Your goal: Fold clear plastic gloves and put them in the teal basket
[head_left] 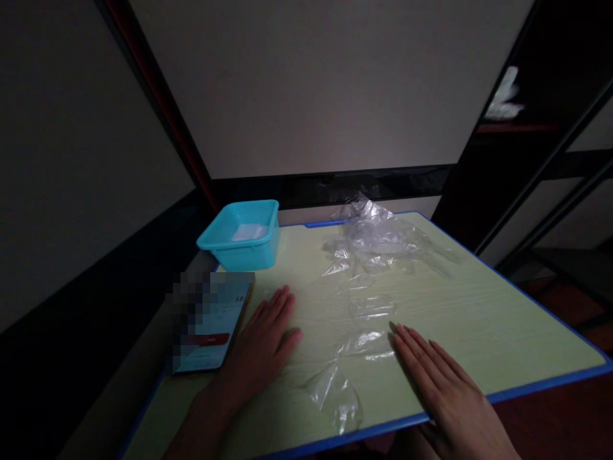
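Lying crumpled on the counter [502, 319], the plastic film [368, 300] was flanked by the left hand [263, 345] and right hand [440, 383], both spread open; even, outward smoothing seemed best, though contact was hard to tell.

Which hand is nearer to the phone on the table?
Left. The left hand lies flat just beside the phone; the right hand rests farther right, at the plastic film.
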`<move>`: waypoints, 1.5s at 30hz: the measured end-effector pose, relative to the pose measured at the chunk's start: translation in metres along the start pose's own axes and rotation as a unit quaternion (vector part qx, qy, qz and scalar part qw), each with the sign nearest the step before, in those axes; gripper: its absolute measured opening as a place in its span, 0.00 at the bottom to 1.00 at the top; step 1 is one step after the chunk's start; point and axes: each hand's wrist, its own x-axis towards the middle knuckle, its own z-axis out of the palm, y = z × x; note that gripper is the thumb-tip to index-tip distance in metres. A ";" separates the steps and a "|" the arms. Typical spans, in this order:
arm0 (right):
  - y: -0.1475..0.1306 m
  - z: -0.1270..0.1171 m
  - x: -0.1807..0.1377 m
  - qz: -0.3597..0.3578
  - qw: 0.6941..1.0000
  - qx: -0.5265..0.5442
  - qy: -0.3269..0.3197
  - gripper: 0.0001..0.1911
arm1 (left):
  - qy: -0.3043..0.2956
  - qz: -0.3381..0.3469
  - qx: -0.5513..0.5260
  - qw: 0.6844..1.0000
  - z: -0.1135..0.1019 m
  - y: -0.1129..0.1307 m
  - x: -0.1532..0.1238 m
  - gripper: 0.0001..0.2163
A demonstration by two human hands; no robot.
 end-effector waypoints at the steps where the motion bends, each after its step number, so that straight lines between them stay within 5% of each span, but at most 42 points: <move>1: -0.001 -0.001 0.000 -0.009 1.000 -0.001 0.003 0.41 | 0.002 0.004 -0.004 1.000 -0.002 0.001 -0.003 0.24; 9: -0.036 -0.006 0.009 -0.165 0.983 -0.008 0.081 0.27 | -0.003 0.039 -0.042 0.998 -0.003 0.023 -0.022 0.25; 12: -0.045 -0.004 0.012 -0.190 0.980 0.024 0.058 0.25 | 0.005 0.033 -0.042 0.999 0.003 0.028 -0.021 0.24; 22: -0.032 -0.010 -0.005 -0.119 0.991 0.068 -0.002 0.32 | 0.022 0.013 -0.050 0.998 0.003 0.030 -0.023 0.25; 27: -0.045 -0.007 0.000 -0.124 0.989 0.076 0.037 0.34 | 0.067 0.020 -0.062 0.996 0.000 0.062 -0.018 0.25; 33: -0.054 0.004 0.005 -0.117 0.990 0.024 0.069 0.34 | 0.030 0.032 -0.073 0.996 0.002 0.095 -0.011 0.24; 45: -0.050 0.005 0.004 -0.114 0.991 0.010 0.073 0.32 | 0.035 -0.011 -0.029 0.999 0.008 0.061 -0.021 0.23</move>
